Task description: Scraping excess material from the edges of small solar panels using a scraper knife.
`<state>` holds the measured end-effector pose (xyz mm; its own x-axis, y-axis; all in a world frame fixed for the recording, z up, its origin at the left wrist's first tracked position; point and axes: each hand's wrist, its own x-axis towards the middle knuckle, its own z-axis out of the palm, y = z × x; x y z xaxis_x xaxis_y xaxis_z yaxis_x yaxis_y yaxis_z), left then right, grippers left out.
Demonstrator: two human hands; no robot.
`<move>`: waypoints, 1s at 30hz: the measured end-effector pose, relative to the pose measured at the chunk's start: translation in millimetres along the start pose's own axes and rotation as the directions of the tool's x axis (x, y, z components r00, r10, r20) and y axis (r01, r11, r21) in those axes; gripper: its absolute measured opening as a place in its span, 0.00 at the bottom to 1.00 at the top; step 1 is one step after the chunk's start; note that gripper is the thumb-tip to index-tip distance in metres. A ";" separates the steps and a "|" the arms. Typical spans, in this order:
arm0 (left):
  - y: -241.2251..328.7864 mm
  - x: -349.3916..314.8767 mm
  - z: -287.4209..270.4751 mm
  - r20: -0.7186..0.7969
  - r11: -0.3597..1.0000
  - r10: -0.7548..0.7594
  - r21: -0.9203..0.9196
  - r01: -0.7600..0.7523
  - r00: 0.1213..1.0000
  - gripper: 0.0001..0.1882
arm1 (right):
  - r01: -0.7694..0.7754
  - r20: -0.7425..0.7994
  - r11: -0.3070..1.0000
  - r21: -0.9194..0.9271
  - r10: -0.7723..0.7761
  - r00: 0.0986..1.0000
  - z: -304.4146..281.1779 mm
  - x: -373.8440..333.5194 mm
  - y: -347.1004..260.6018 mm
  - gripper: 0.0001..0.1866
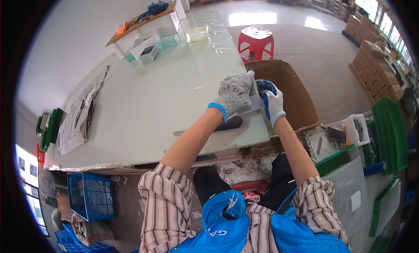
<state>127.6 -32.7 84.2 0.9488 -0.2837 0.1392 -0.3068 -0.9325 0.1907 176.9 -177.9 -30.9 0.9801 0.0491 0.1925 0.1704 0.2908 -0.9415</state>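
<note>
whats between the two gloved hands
In the head view, a pale box-like piece sits between the grey-gloved left hand and the white-and-blue-gloved right hand.

Free tabletop (pixel 144 113) left, cardboard box (pixel 301 100) right

Pale boxy piece (pixel 256 104) | dark-striped face | partly covered | between left hand (pixel 235 94) and right hand (pixel 271 100)

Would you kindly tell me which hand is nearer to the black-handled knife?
Left. The left hand is just beyond the black-handled knife; the right hand is farther off, to the knife's right.
</note>
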 end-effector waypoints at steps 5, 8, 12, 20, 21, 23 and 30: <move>11.7 7.1 8.6 0.084 0.991 0.084 0.093 -0.092 0.993 0.50 | -0.023 -0.036 0.909 0.415 0.041 0.999 11.6 -12.0 -0.3 0.22; 14.1 0.0 -7.3 0.181 0.997 0.007 0.071 -0.020 0.984 0.55 | 0.113 0.009 0.915 0.387 -0.126 0.992 12.5 -15.3 13.8 0.24; -46.1 -28.7 17.8 0.006 0.962 0.048 -0.271 -0.045 0.999 0.64 | 0.078 0.097 0.982 0.170 -0.096 0.991 14.5 -17.4 2.3 0.25; -33.8 -30.7 66.4 -0.041 0.570 -0.292 -0.810 0.139 0.956 0.68 | -0.090 0.090 0.964 0.249 0.070 0.994 15.6 -6.1 3.2 0.34; -33.2 -28.3 72.2 -0.045 0.565 -0.289 -0.814 0.133 0.956 0.68 | 0.038 0.148 0.990 0.138 -0.058 0.987 10.9 -3.1 6.0 0.33; -43.4 -28.6 87.5 -0.231 0.646 -0.251 -0.763 -0.015 0.940 0.67 | -0.084 0.208 0.986 0.147 0.052 0.977 17.6 -4.1 -2.9 0.31; -40.8 -32.9 81.8 -0.145 0.520 -0.255 -0.854 0.010 0.956 0.66 | 0.556 0.573 0.691 -0.463 -0.245 0.782 20.5 2.7 -82.1 0.20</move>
<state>115.1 -3.6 -7.7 0.9743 -0.0012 0.2250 -0.2153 -0.2968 0.9304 163.5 -182.0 52.6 0.6659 0.5146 0.5402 0.7098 -0.2139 -0.6712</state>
